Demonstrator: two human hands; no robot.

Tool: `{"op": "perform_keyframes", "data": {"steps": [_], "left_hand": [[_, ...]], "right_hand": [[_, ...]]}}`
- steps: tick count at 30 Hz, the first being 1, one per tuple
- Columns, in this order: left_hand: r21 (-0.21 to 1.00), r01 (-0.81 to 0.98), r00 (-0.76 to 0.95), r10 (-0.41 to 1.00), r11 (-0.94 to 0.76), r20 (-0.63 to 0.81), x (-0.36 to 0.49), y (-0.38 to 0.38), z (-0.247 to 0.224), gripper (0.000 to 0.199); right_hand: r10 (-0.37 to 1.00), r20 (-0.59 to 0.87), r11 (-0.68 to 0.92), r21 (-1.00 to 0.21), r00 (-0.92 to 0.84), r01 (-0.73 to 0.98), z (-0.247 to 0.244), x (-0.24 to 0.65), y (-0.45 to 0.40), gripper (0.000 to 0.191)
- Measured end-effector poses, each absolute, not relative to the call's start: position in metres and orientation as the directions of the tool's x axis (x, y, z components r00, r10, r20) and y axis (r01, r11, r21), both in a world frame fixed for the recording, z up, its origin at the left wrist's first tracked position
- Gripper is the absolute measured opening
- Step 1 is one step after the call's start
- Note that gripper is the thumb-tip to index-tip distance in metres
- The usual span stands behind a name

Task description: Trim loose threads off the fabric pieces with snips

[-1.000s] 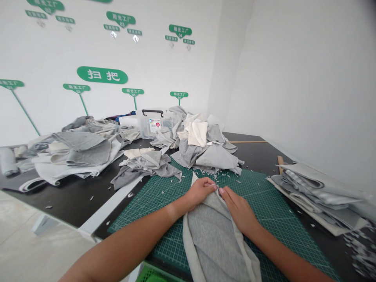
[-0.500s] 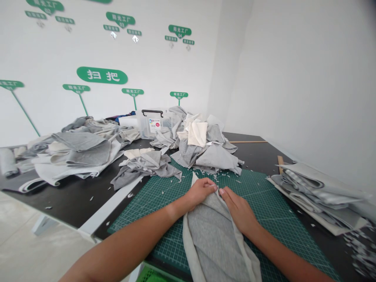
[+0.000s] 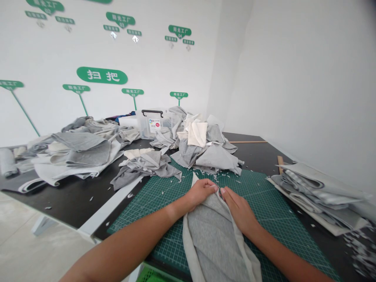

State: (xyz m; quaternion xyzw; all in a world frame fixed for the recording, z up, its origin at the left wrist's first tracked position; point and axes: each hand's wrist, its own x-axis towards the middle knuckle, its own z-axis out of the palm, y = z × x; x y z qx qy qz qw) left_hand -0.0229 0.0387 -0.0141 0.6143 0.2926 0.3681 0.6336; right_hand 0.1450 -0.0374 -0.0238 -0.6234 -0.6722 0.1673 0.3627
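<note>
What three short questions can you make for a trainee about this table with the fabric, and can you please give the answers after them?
1. Which thing lies directly under the grey knit fabric piece?
A) A green grid cutting mat
B) A clear plastic box with a black handle
C) A white cardboard sheet

2. True or false: the left hand holds a pair of metal scissors.

3. Which hand is nearer the stack of folded grey fabric at the right side of the black table: left or right?

Key: 1 A; 2 false; 3 the right hand.
</note>
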Motion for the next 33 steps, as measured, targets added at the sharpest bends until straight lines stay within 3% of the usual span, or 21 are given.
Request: {"op": "perform_keyframes", "data": {"steps": [10,33], "left_hand": [[0.993,-0.103,0.552,0.828,-0.052,0.101,-0.023,0.04,-0.016,0.028],[0.989,-0.046,0.551,0.822,-0.138,0.141,-0.02,0.045,-0.026,0.029]], "right_hand": [[0.973,0.207,0.102,-0.775,0.098,0.624,-0.011,0.145,-0.036,0.044],[0.945,0.29,0.121,-0.736,0.149,0.666,-0.019,0.15,-0.026,0.024]]}}
